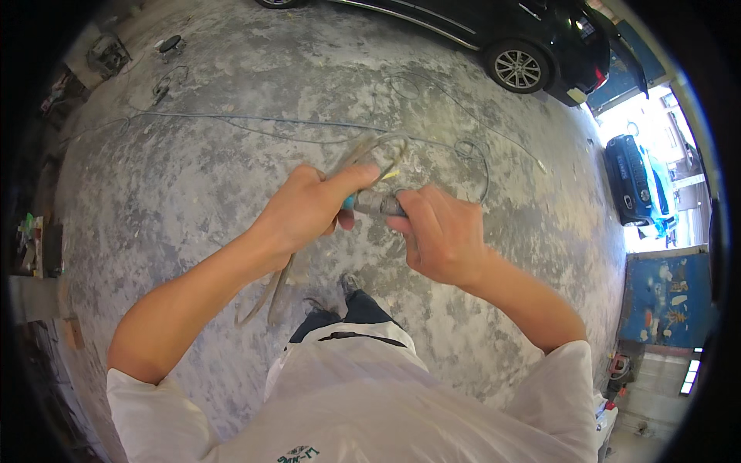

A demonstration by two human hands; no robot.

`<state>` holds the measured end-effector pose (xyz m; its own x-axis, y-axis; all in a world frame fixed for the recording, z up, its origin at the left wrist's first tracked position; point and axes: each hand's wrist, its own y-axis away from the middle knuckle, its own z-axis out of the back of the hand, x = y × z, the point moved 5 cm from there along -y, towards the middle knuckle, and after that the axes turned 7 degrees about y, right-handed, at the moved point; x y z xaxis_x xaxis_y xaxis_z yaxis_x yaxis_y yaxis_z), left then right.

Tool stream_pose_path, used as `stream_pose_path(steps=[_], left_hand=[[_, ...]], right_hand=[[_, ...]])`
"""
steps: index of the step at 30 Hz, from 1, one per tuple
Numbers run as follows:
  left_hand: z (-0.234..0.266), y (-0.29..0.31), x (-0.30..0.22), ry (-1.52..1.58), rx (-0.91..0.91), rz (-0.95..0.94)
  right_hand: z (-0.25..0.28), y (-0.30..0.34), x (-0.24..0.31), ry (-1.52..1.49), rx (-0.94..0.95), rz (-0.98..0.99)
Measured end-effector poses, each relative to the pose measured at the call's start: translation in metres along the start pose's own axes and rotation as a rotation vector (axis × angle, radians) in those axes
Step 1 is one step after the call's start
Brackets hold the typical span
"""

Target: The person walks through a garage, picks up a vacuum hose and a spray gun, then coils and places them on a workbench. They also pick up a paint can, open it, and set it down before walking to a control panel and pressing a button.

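My left grip (309, 204), just toward ten o'clock of centre, is closed around a greyish-brown cord (394, 157), thumb laid along the top and pointing toward two o'clock. The cord loops out above my thumb at twelve o'clock, and slack strands hang below my wrist toward eight o'clock. My right grip (448, 235), toward three o'clock from the left one, is curled tight, thumb and fingers closed on the near end of a grey cylindrical fitting (377, 204). That fitting sits almost at the centre, bridging the gap between my two hands, with a turquoise piece (348, 202) at its nine o'clock end, against my left fingers. Whether the cord runs into the fitting, I cannot tell; my hands hide the join.

Below is a blotchy grey floor (193, 201). A long thin hose (262, 119) lies across it from ten o'clock toward one, well beyond my hands. A round black stool (168, 44) stands between ten and eleven o'clock. A black car (463, 19) is parked at one o'clock, another car (644, 181) nearly at three, and a worn blue panel (664, 301) stands between three and four.
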<state>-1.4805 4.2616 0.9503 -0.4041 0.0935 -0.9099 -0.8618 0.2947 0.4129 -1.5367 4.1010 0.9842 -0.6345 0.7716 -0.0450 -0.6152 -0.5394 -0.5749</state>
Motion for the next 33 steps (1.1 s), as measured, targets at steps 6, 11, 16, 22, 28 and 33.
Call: stream_pose_path(steps=[6, 11, 16, 22, 28, 33], left_hand=[[-0.007, 0.045, -0.019, -0.036, -0.051, -0.276], [-0.005, 0.058, -0.036, -0.011, -0.021, -0.542], [0.006, 0.057, -0.043, -0.089, -0.091, -0.614], [0.009, 0.072, -0.041, -0.096, -0.051, -0.788], [0.017, 0.065, -0.042, -0.136, -0.06, -0.849], [0.03, 0.03, -0.04, -0.252, -0.168, -0.692]], right_hand=[[0.032, -0.006, 0.021, -0.042, -0.044, 0.133], [0.047, -0.02, 0.025, -0.097, -0.153, 0.152], [0.041, -0.03, 0.027, -0.111, -0.074, 0.15], [0.051, -0.032, 0.037, -0.313, 0.012, 0.077], [0.043, -0.037, 0.032, -0.668, 0.278, -0.353], [0.005, -0.051, 0.015, -0.838, 0.431, -0.636]])
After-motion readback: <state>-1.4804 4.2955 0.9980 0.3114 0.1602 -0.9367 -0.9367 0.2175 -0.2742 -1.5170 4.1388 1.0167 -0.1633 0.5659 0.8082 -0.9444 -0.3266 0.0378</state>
